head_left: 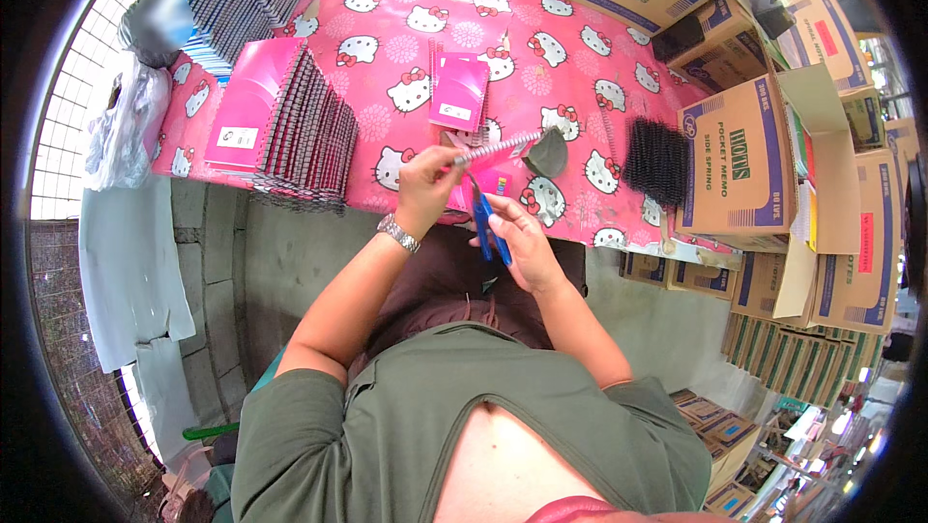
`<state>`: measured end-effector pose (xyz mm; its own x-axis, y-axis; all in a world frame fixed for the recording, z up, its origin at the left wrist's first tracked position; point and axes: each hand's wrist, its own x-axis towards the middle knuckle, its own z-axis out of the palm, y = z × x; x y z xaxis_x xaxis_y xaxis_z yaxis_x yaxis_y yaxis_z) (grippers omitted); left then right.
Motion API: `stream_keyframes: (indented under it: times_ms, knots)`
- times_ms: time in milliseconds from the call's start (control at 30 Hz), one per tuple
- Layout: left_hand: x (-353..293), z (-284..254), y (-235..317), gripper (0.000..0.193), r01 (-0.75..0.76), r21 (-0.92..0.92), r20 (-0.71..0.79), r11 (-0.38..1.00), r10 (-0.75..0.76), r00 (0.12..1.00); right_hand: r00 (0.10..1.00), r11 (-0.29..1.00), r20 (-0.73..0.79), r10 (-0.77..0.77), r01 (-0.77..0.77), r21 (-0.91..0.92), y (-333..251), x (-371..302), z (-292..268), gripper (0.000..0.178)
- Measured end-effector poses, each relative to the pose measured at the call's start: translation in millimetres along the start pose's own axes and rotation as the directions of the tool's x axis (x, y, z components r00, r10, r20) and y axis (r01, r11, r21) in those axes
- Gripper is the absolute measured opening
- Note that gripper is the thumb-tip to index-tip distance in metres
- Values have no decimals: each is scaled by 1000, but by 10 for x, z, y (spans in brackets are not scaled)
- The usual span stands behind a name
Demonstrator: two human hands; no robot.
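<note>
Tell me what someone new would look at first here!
Probably the bright pink tablecloth covered in cartoon cats, across the upper middle. Next, perhaps, the blue-handled tool in the right hand, near the centre, close to the silvery spiral in the left hand. Then the stack of pink notebooks on the cloth's left side and the brown boxes at the right.

the right grip (pixel 520 238) holds blue pliers (pixel 482 218) near a notebook's spiral (pixel 497 147)

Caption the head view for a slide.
Left hand holds a spiral notebook; right hand holds a blue-handled tool near its coil, over a pink table.
</note>
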<state>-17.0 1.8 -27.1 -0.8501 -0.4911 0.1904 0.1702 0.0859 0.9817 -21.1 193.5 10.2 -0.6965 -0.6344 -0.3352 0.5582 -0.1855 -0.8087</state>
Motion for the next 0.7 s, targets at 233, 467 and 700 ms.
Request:
stream_keyframes:
  times_ms: [233,467,700]
  knots:
    - [849,-1,-168,27,316,75,-196,946,-297,935,835,44,27,-550,62,-997,13,-41,-862,47]
    - [607,-85,-110,41,-59,749,71,660,7,997,642,-76,8,-767,-79,-994,-673,506,-1286,35]
    - [64,39,-104,67,-713,547,792,440,6,611,708,-155,-156,-688,-354,-922,-852,1142,-1829,38]
